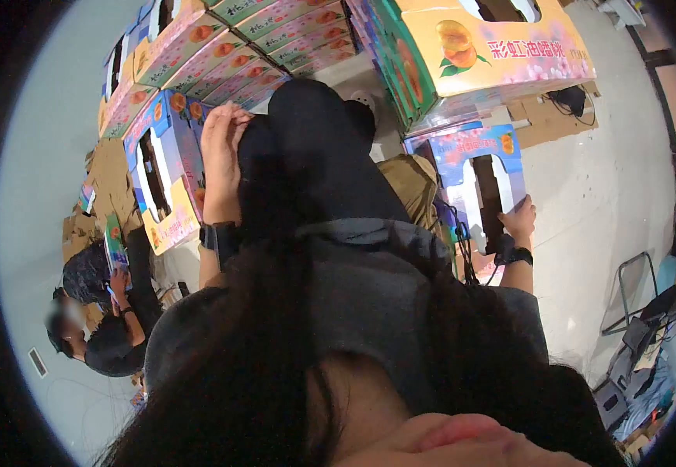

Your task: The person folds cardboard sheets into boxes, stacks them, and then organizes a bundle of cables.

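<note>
Grasping blue, peach-printed cardboard carton [460,165] right of black-trousered legs [301,148] with right hand [519,221] curled at edge, and left hand [222,144] loosely released beside them.

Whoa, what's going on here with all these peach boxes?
Someone with their knees in front of them has their right hand at the edge of a blue peach box with a hole in its top. Their left hand is up by their knee, near another blue peach box. More peach boxes stand in rows ahead. Off to the left, another person has a hand on a small colourful piece, too small to make out.
</note>
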Motion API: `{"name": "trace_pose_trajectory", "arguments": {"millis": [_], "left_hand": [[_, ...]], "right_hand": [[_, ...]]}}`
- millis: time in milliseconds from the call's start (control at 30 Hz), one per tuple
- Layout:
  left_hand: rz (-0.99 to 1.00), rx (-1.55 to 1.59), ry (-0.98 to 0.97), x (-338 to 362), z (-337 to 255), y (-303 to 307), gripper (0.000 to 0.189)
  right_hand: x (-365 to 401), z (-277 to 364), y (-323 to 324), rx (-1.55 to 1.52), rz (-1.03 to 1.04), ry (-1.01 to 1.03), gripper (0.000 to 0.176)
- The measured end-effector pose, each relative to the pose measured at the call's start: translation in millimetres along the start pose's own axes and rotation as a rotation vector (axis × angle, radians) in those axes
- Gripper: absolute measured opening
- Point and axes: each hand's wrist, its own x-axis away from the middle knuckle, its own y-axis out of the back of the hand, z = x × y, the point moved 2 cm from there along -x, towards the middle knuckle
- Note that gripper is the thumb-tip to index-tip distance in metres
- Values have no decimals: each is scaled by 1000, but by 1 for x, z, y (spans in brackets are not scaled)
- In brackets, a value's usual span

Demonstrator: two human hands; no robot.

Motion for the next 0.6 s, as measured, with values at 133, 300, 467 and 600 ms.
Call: {"name": "trace_pose_trajectory", "arguments": {"millis": [133, 300, 467, 600], "left_hand": [[-125, 4, -25, -10, 2, 7, 17], [-184, -60, -46, -22, 8, 18, 16], [-173, -88, -70, -25, 9, 19, 16], [-157, -113, -99, -23, 4, 16, 15]], "right_hand": [[-2, -18, -6, -28, 5, -18, 101], [-2, -7, -9, -35, -39, 66, 102], [0, 16, -3, -47, -41, 99, 102], [0, 33, -2, -23, -27, 118, 101]]}}
